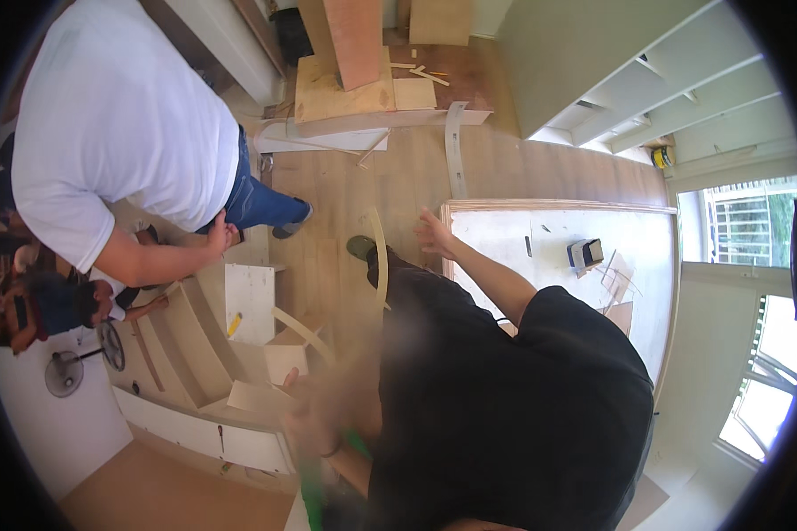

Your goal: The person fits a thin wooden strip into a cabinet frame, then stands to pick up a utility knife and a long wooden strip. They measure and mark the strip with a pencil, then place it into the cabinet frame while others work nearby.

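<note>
Thin curved strip of pale wood point(380, 257) stands on the wooden floor point(407, 177) in front of the person. Its long axis runs away from the body, bowed slightly to the right. The right hand point(434, 233) is the nearer one. It lies just to the right of the strip's far end, apart from it, fingers spread open and holding nothing, by the near corner of the large white board tabletop point(549, 221).

The left hand point(305, 414) is low and to the left, well apart from that strip and blurred, so I cannot tell whether it is open or gripping. Beside it are a second curved wooden strip point(303, 331) and small pale plywood offcuts point(285, 361).

A co-worker in a white shirt point(124, 115) bends over the white stepped shelving point(195, 354) on the left.
</note>
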### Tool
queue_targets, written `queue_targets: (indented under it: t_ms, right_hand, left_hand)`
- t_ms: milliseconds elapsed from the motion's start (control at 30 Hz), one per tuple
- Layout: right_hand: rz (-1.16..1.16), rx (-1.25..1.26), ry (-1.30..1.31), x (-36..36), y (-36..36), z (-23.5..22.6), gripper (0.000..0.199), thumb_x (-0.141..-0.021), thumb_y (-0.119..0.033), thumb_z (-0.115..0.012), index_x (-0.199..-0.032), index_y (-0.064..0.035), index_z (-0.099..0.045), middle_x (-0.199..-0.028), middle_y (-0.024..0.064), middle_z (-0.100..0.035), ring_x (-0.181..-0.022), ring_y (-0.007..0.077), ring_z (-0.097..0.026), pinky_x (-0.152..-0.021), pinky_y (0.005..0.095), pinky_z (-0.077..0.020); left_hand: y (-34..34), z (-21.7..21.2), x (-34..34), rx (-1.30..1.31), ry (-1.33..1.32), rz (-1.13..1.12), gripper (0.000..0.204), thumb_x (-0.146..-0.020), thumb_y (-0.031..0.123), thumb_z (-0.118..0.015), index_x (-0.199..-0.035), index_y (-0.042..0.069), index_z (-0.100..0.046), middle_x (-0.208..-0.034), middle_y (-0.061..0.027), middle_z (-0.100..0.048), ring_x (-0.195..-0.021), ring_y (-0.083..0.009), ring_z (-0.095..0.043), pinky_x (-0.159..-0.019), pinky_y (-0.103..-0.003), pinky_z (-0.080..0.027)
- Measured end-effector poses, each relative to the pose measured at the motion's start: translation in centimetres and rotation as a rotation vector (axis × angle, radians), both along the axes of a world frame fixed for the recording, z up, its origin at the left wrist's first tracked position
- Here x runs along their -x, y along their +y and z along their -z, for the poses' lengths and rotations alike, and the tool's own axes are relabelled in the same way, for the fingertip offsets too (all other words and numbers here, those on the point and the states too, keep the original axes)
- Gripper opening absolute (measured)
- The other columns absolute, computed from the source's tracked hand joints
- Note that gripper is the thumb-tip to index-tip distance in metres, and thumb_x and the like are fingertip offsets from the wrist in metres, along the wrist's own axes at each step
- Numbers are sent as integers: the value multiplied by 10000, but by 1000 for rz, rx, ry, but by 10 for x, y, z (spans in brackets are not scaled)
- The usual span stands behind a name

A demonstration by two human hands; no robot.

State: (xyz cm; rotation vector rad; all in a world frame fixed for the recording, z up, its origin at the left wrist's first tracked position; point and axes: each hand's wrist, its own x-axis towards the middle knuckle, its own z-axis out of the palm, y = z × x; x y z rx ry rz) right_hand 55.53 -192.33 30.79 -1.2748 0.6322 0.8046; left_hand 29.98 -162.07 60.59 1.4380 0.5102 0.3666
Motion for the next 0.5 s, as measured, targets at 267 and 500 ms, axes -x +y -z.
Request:
queue_targets:
  t_ms: [267,500]
  right_hand:
    - [-54,166,-100,-22,17,31,866,-814,-509,-725,-1457,-69,-348,-1251,163,-600,-1065,288,-611,-911,495,-471]
    - [-750,705,-638,-7,25,96,731,-808,-309,-702,-1418,-65,-383,-1097,219,-640,-977,339,-654,-816,426,-513]
  left_hand:
    - [9,-3,-4,-34,-55,110,652,-839,206,-741,-1380,-34,-468,-1020,-130,-609,-1003,-207,-542,-965,-377,-388]
    - [15,-2,20,16,-174,-11,680,-860,297,-750,-1398,-5,-462,-1085,-161,-621,-1045,-248,-555,-956,-398,-426]
